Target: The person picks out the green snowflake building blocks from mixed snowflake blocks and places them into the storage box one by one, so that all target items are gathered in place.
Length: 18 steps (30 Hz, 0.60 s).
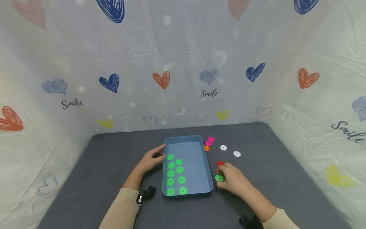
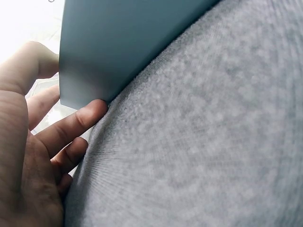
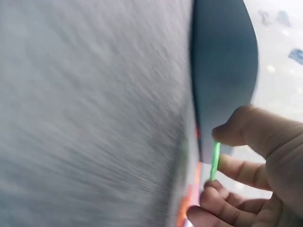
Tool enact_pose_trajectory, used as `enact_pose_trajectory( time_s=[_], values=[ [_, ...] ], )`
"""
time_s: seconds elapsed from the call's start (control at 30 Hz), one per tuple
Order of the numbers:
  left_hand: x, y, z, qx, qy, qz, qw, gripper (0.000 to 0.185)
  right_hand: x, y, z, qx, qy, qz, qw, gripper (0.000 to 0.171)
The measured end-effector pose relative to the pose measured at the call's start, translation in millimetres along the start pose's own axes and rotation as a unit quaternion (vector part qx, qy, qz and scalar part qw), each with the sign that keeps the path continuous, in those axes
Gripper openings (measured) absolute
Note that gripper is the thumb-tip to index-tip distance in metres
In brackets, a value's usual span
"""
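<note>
My right hand [image 1: 235,180] pinches a green notched disc [image 1: 219,177] between thumb and fingers, just off the right wall of a blue-grey tray [image 1: 197,171]. In the right wrist view the same disc [image 3: 215,161] shows edge-on, its face hidden. Inside the tray, several green notched discs [image 1: 170,173] lie in two columns along the left side. My left hand [image 1: 149,161] rests its spread thumb and fingers against the tray's left wall; the left wrist view shows the fingertips [image 2: 97,111] at the wall's lower edge.
Right beside my right hand lies a red disc [image 1: 220,163]. Two white discs [image 1: 223,147] lie farther back. Pink discs [image 1: 211,139], an orange disc [image 1: 206,148] and a partly hidden purple one cluster by the tray's upper right. A heart-printed curtain [image 1: 183,108] stands behind the grey table [image 1: 114,168].
</note>
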<state>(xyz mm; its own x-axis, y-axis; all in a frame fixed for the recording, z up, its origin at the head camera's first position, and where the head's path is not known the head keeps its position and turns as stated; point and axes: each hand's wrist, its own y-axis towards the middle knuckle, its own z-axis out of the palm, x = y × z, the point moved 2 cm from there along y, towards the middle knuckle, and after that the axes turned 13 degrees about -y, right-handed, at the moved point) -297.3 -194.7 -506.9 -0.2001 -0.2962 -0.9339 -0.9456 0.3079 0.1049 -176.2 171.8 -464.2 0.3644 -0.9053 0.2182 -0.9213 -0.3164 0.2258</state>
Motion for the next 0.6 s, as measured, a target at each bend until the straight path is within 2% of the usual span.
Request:
enact_pose_trajectory(
  time_s=[0.17,0.33,0.47,0.6],
  values=[
    [0.7,1.4,1.7,0.000,0.003,0.001,1.0000,0.061,0,15,-15,-0.010,0.037,0.024,0.999,0.016],
    [0.1,1.8,1.9,0.002,-0.001,0.006,1.0000,0.060,10,36,-26,-0.001,0.107,0.052,0.993,0.016],
    [-0.8,1.3,1.4,0.002,-0.005,0.007,1.0000,0.059,21,56,-24,0.004,0.153,0.033,0.988,0.023],
    [-0.7,0.9,0.8,0.003,-0.004,0.004,1.0000,0.059,32,75,-19,0.025,0.167,0.008,0.986,0.029]
  ],
)
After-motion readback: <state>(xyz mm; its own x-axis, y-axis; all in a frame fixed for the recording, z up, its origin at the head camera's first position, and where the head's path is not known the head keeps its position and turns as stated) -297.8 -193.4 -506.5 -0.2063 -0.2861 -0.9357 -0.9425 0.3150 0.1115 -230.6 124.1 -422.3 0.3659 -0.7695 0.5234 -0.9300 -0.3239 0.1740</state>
